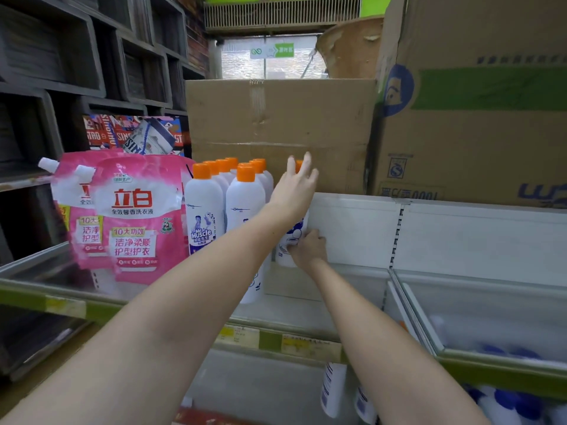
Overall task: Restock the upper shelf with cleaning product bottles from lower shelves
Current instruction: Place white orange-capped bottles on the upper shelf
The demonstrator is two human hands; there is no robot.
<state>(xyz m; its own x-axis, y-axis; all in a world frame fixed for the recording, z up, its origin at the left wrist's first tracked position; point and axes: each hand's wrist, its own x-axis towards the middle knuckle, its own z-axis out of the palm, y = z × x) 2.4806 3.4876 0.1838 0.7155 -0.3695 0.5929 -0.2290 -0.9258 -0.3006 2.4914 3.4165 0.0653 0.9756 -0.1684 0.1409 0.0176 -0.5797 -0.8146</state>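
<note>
Head view: white bottle [291,237], orange cap, upright on upper shelf [306,314] just right of orange-capped bottle rows [227,197]. Left hand [296,187] at 12 o'clock of it, fingers spread over cap. Right hand [308,248] at 5 o'clock, fingers curled gripping its base. Pink pouches [135,216] at 9 o'clock.

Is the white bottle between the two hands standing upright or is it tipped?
Upright: the bottle has its orange cap directly above its body.
</note>
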